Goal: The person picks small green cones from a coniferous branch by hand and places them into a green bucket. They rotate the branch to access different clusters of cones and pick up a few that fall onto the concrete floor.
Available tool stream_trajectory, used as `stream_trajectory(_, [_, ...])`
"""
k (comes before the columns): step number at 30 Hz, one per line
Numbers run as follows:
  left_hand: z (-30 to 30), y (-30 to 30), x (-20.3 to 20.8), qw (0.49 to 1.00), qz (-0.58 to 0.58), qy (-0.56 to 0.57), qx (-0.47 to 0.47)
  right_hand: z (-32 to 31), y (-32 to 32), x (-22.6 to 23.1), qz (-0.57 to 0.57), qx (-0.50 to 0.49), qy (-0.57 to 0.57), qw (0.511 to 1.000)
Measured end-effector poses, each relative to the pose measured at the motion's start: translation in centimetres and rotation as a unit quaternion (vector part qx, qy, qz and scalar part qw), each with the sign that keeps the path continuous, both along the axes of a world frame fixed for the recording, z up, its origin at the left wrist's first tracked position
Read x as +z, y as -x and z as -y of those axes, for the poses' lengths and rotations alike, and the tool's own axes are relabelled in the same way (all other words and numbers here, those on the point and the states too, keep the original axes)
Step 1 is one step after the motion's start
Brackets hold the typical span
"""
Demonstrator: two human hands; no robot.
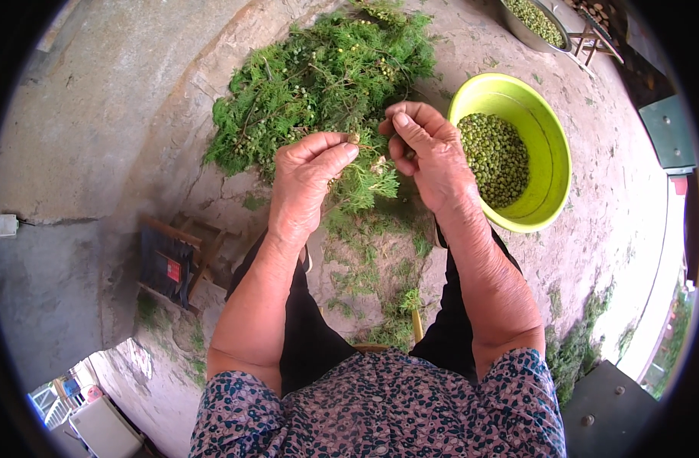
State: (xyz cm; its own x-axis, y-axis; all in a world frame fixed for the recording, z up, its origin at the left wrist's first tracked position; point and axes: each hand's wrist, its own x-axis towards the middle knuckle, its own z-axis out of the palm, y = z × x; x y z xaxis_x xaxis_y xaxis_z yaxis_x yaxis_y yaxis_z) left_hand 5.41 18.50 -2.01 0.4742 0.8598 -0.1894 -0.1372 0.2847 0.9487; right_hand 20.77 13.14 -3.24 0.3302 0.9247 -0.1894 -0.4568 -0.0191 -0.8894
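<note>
In front of me my left hand (305, 172) pinches a green conifer sprig (368, 185) between thumb and fingertips; its feathery foliage hangs down between my hands. A small roundish cone shows at the pinch. Close beside it on the right, my right hand (439, 160) is curled, thumb against the index finger. Something small shows in the bend of its fingers, too hidden to name. Just beyond both hands lies a heap of cut conifer branches (311, 91) bearing small cones. To the right stands a yellow-green plastic tub (549, 145), partly filled with small green cones (493, 160).
A metal basin (536, 27) of similar cones rests on a stand at the far right. A folding stool (170, 263) stands at the left by a concrete block (48, 298). Loose green bits (368, 263) litter the floor between my legs.
</note>
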Motion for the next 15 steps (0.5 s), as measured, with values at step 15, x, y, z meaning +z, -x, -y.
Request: stream_trajectory(15, [-0.1, 0.5, -0.7, 1.000, 0.014, -0.006, -0.023, 0.5, -1.4, 0.6, 0.083, -0.064, 0.121, 0.987])
